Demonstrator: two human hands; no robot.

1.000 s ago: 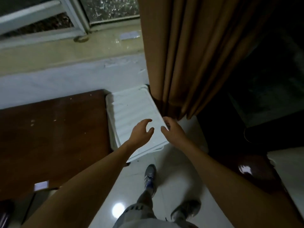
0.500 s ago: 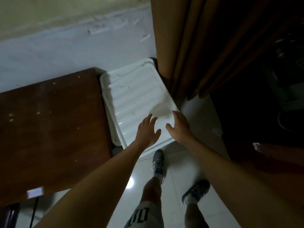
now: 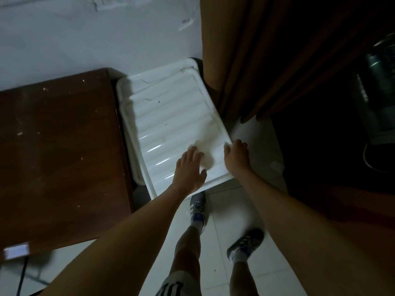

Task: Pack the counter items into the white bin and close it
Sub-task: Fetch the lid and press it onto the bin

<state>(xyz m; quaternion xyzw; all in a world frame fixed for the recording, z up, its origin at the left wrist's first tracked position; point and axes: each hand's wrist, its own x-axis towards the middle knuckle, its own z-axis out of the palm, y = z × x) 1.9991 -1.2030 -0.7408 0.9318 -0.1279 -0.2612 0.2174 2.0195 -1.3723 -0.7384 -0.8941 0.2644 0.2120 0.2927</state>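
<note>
**White bin: lid on, both hands now down on it**

Head view, the only view.

- Item: white bin [image 3: 132, 150]. It stands on the floor [image 3: 226, 212] against the wall [image 3: 85, 39], between the brown bench [image 3: 59, 146] and the curtain [image 3: 245, 60]. Only a strip of its rim shows on the bench side.
- Item: lid [image 3: 171, 116]. Ribbed and white, it lies over the bin and looks slightly skewed, with its near end swung toward the curtain.
- Your left hand [image 3: 189, 167]: fingers straight, palm flat on the near end of the lid.
- Your right hand [image 3: 236, 155]: at the lid's curtain-side edge near the front corner, thumb on top and fingers curled over the rim. The hands are apart and both touch the lid.
- Change: a second ago both of your hands hovered above the near end, the left with its fingers curled. Half a second ago they had reached the lid. Now the left presses flat and the right has shifted outward onto the edge. Your view has also dropped, so the window is gone from frame.
- Reading: packing appears finished, and you are on the closing step. The skew suggests the lid is not yet seated, so expect to square it before pressing down.
- Also listed: a small pale object [image 3: 15, 252] on the bench's near corner, too blurred to identify.
</note>
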